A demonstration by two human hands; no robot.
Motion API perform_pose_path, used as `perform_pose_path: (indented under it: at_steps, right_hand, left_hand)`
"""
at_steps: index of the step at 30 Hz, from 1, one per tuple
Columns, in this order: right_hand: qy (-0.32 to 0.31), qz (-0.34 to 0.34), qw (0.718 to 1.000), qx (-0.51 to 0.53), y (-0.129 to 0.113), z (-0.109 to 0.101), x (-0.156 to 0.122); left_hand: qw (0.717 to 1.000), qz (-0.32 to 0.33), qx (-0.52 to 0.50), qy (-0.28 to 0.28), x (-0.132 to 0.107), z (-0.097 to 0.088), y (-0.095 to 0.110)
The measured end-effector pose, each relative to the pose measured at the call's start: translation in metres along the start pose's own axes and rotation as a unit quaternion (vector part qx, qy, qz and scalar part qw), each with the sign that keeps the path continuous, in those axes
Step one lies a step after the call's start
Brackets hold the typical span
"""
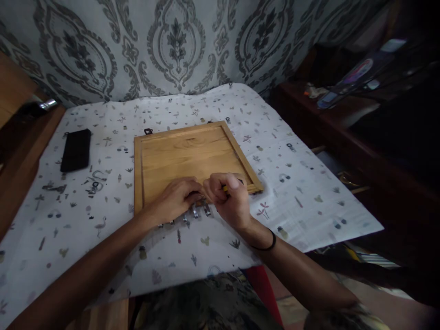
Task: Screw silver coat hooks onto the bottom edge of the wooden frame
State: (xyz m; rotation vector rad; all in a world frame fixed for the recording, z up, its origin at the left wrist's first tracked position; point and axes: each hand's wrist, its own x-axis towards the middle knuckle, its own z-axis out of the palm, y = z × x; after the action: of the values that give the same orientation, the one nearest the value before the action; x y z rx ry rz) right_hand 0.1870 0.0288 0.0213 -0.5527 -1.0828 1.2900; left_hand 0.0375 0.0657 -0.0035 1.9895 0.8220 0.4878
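A framed wooden board point(192, 153) lies flat on the cloth-covered table. Along its near edge sits a row of shiny metal hooks point(195, 211). My right hand point(228, 197) is closed around a tool with a yellow-and-black handle point(225, 188), at the board's near right part; most of the tool is hidden in the fist. Beside it, my left hand point(175, 197) rests over the near edge, its thumb and fingers pinched together close to the hooks. Whatever is between those fingertips is too small and dark to make out.
A black phone-like slab point(76, 150) lies on the patterned tablecloth point(113, 247) to the left. Small dark metal pieces point(148, 131) show past the board's far edge. At the right, a clear bottle point(354, 75) lies on dark wooden furniture point(330, 123). A patterned curtain point(213, 41) hangs behind.
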Motion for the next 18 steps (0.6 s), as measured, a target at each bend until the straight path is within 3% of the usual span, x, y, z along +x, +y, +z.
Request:
perform_pose_path:
  at_steps: [4, 10, 18]
  right_hand:
    - [-0.005, -0.011, 1.0, 0.013, 0.0014, -0.0001, -0.0004]
    - [-0.003, 0.004, 1.0, 0.025, 0.002, -0.0001, -0.0003]
    - [-0.018, -0.011, 0.999, 0.038, 0.003, -0.001, -0.0009]
  left_hand:
    - [0.998, 0.044, 0.034, -0.004, -0.0011, 0.0014, -0.0013]
    - [0.994, 0.054, 0.089, 0.032, -0.002, 0.0042, -0.0036]
    - [0.985, 0.047, 0.162, 0.034, -0.0042, 0.0047, -0.0027]
